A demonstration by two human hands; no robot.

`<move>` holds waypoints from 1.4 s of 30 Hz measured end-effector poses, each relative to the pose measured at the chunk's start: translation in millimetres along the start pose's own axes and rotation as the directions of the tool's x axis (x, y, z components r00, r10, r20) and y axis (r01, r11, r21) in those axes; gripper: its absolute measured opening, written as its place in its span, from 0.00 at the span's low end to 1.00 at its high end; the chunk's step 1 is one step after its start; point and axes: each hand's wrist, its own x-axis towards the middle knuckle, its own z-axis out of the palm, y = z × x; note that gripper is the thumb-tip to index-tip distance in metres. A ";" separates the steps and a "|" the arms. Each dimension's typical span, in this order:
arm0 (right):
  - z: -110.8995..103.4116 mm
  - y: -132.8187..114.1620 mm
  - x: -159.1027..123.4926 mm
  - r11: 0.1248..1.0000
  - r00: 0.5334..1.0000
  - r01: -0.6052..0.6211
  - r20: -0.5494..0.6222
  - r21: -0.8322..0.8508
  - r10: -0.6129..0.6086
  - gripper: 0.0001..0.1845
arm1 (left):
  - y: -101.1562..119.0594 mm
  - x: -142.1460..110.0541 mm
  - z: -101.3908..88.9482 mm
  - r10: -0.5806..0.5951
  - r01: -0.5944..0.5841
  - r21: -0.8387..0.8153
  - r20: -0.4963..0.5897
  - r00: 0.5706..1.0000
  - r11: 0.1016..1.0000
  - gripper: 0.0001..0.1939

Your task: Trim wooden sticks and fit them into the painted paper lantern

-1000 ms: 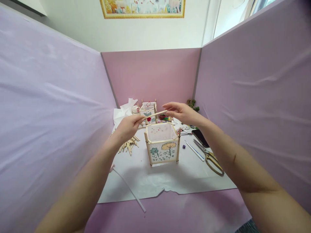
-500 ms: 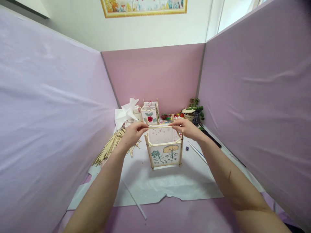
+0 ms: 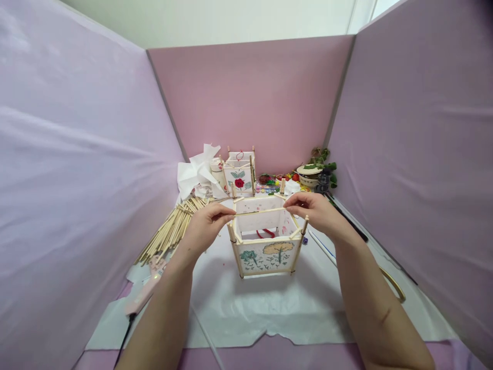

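A four-sided box lantern (image 3: 267,258) of thin wooden sticks and white paper stands on the white sheet, its front panel painted with trees and small plants. Across its open top lies a thin wooden stick (image 3: 259,211), pinched at its left end by my left hand (image 3: 206,226). My right hand (image 3: 314,210) pinches the right end between thumb and fingers. Whether the stick rests on the rim or hovers just above it, I cannot tell. Inside the lantern, something red (image 3: 265,234) shows near the bottom.
A bundle of sticks (image 3: 171,228) and a pink glue gun (image 3: 144,295) with a black cord lie left. Behind stands a second lantern (image 3: 239,177) with a rose, beside white paper (image 3: 200,172). Pens (image 3: 322,245), a pot (image 3: 308,177) and a curved gold piece (image 3: 393,283) are right.
My view has tipped downward, showing more of the lantern's inside and the glue gun. The held stick now crosses the middle of the open top instead of lining up with the back edge.
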 end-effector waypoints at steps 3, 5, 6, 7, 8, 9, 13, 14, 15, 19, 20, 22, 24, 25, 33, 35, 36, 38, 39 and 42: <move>-2.7 0.2 1.4 1.000 1.000 0.004 0.022 -0.005 -0.004 0.08 | -3.1 1.1 1.3 -0.024 0.024 -0.006 0.004 1.000 1.000 0.07; -4.5 1.1 2.5 1.000 0.999 0.003 0.037 -0.011 -0.003 0.08 | -4.5 1.8 1.6 -0.037 0.037 -0.001 0.006 0.999 0.999 0.08; -5.2 1.7 3.0 1.000 0.999 0.006 0.039 -0.017 -0.005 0.08 | -5.1 2.0 1.7 -0.043 0.043 0.003 0.006 0.999 0.999 0.08; -5.8 2.2 3.3 1.000 0.999 0.010 0.038 -0.025 -0.009 0.09 | -5.7 2.0 1.6 -0.049 0.049 0.007 0.008 0.999 0.999 0.08; -6.4 2.5 3.5 0.999 0.999 0.013 0.037 -0.037 -0.012 0.08 | -6.4 1.8 1.4 -0.055 0.055 0.011 0.010 0.998 0.998 0.08; -7.0 2.5 3.4 0.999 0.999 0.012 0.037 -0.051 -0.011 0.08 | -6.9 1.5 1.1 -0.060 0.060 0.015 0.015 0.998 0.998 0.08; -10.2 -2.3 1.3 0.996 0.998 -0.034 0.046 -0.077 0.038 0.08 | -6.9 -0.9 -0.9 -0.076 0.075 0.038 0.021 0.997 0.996 0.09; -11.1 -4.2 0.7 0.996 0.997 -0.047 0.055 -0.073 0.051 0.09 | -6.0 -1.7 -1.4 -0.085 0.084 0.042 0.023 0.996 0.996 0.10; -12.1 -5.8 0.0 0.996 0.996 -0.059 0.066 -0.066 0.064 0.09 | -4.9 -2.4 -1.9 -0.096 0.095 0.043 0.025 0.995 0.995 0.11; -14.8 -7.7 -1.1 0.992 0.990 -0.103 0.093 -0.066 0.109 0.10 | -1.3 -4.4 -2.4 -0.137 0.136 0.024 0.036 0.990 0.990 0.11; -15.2 -7.0 -1.0 0.991 0.989 -0.110 0.090 -0.074 0.117 0.10 | -1.2 -4.5 -2.3 -0.145 0.144 0.022 0.038 0.989 0.989 0.11; -15.9 -4.7 -0.6 0.989 0.990 -0.117 0.073 -0.094 0.124 0.09 | -1.7 -4.4 -2.0 -0.157 0.156 0.019 0.033 0.987 0.988 0.10; -17.0 -2.5 -0.2 0.987 0.990 -0.118 0.058 -0.112 0.125 0.09 | -2.6 -4.1 -1.7 -0.164 0.164 0.021 0.027 0.986 0.986 0.10; -17.8 -1.7 -0.1 0.986 0.991 -0.118 0.055 -0.118 0.125 0.09 | -2.8 -3.9 -1.6 -0.167 0.167 0.027 0.026 0.986 0.986 0.11; -20.1 -2.4 0.2 0.984 0.992 -0.111 0.042 -0.138 0.118 0.10 | 1.7 -3.3 -0.1 -0.216 0.216 -0.001 0.052 0.975 0.976 0.13; -18.7 -3.4 0.7 0.984 0.992 -0.108 0.043 -0.142 0.116 0.10 | 3.3 -3.1 0.6 -0.225 0.227 -0.022 0.047 0.973 0.974 0.13; -18.1 -3.9 0.9 0.984 0.992 -0.109 0.045 -0.140 0.116 0.09 | 3.8 -3.0 1.0 -0.229 0.230 -0.028 0.042 0.973 0.973 0.12; -17.4 -4.6 0.8 0.984 0.991 -0.111 0.053 -0.137 0.119 0.09 | 4.5 -2.9 1.9 -0.238 0.239 -0.032 0.031 0.971 0.970 0.11; -17.3 -4.8 0.6 0.984 0.991 -0.111 0.058 -0.137 0.119 0.09 | 4.7 -2.9 2.4 -0.243 0.244 -0.032 0.025 0.970 0.969 0.11; -17.5 -5.0 -0.6 0.984 0.991 -0.104 0.070 -0.141 0.115 0.09 | 5.1 -2.7 3.7 -0.256 0.256 -0.028 0.012 0.967 0.966 0.10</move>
